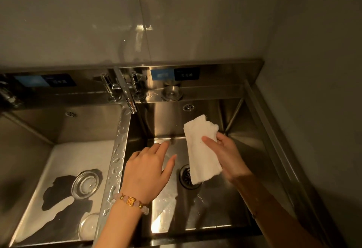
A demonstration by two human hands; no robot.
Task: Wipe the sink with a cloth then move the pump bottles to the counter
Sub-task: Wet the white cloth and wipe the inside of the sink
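Right hand: my right hand point(225, 149) holds the white folded cloth point(201, 149) above the right stainless steel sink basin point(215, 208); the grip is closed on the cloth's upper half, thumb across the front.
Cloth position: it hangs free over the round drain strainer point(189, 176), clear of the basin floor as far as I can judge, so wiping contact is not yet made.
Left hand: my left hand point(148, 169), wearing a pink-and-gold bead bracelet point(130, 201), hovers with fingers spread wide and holds nothing; I judge it is placed to take or refold the cloth.
Wet areas: droplets cover the steel divider point(117, 149) between the basins; the left basin point(39, 169) holds a dark patch, water or reflection, I cannot tell.
Chrome faucet point(125, 91): its spout ends over the divider.
Hidden: no pump bottles are in view, and the counter is not identifiable. The labels on the back ledge are unreadable.
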